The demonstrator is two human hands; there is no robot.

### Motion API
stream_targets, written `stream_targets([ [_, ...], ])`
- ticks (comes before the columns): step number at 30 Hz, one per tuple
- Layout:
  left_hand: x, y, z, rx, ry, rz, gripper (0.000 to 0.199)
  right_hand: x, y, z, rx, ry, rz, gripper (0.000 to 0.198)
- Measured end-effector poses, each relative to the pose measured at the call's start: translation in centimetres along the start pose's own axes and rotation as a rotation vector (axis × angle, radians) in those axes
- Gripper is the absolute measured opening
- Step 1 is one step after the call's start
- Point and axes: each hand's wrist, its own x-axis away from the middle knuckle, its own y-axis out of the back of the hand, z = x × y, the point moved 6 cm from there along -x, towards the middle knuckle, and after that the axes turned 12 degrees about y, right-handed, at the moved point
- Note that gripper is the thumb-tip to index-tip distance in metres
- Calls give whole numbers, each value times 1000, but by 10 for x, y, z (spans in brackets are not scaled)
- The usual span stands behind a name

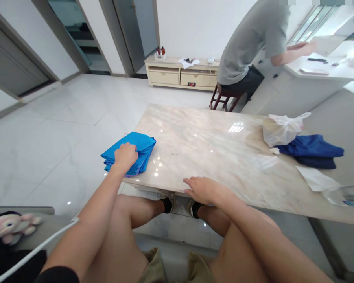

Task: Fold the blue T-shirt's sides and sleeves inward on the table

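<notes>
A stack of folded bright blue cloth (132,143) with purple edges lies at the left end of the marble table, a little over its edge. My left hand (126,155) is on top of the stack, its fingers curled down and closed on the upper cloth; the fingertips are partly hidden. At the near edge of the marble table (191,137), my right hand (205,189) hovers or rests with fingers stretched out and nothing in them. I cannot tell whether it touches the tabletop.
A tied white plastic bag (281,129), dark blue folded fabric (312,146), a white paper (317,179) and a clear plastic bottle (346,195) lie on the table's right. Beyond, a person (247,43) sits on a stool (226,94) at a white counter. A low cabinet (165,76) stands behind.
</notes>
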Motion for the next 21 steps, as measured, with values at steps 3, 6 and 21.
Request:
stream_targets([
  [3, -8, 11, 9, 123, 89, -61, 39, 3, -15, -7, -33, -41, 105, 47],
  [6, -6, 28, 16, 293, 220, -176, 43, 5, -10, -22, -24, -48, 70, 49],
  [21, 39, 71, -129, 1798, -159, 146, 14, -2, 50, -88, -182, -138, -629, 110],
])
